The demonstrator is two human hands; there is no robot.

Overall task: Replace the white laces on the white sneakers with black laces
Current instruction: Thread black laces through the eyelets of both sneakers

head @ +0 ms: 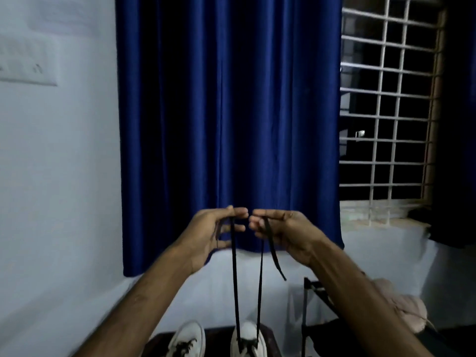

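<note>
Black lace (235, 279) runs in two taut strands up from the right sneaker (247, 338), a white shoe standing at the near edge of the scene, to a pair of hands raised in front of the curtain. The left hand (213, 233) pinches the left strand between thumb and forefinger, its other fingers spread loosely below. The right hand (283, 233) pinches the right strand the same way, and a short free tail of lace hangs down past its wrist. The two hands are held close, fingertips nearly meeting, though I cannot tell whether they touch. Just left of that shoe stands the left sneaker (186, 340), also white, with black lacing crossing its front. Both shoes rest on a dark surface (219, 338), only partly in sight. Behind the hands hangs a deep blue curtain (226, 112), and to its right is a window with a white metal grille (386, 99), dark outside. A switchboard (25, 63) sits on the pale wall far left. Low on the right stand a dark frame (306, 318) and a bundle of beige cloth (407, 313).
</note>
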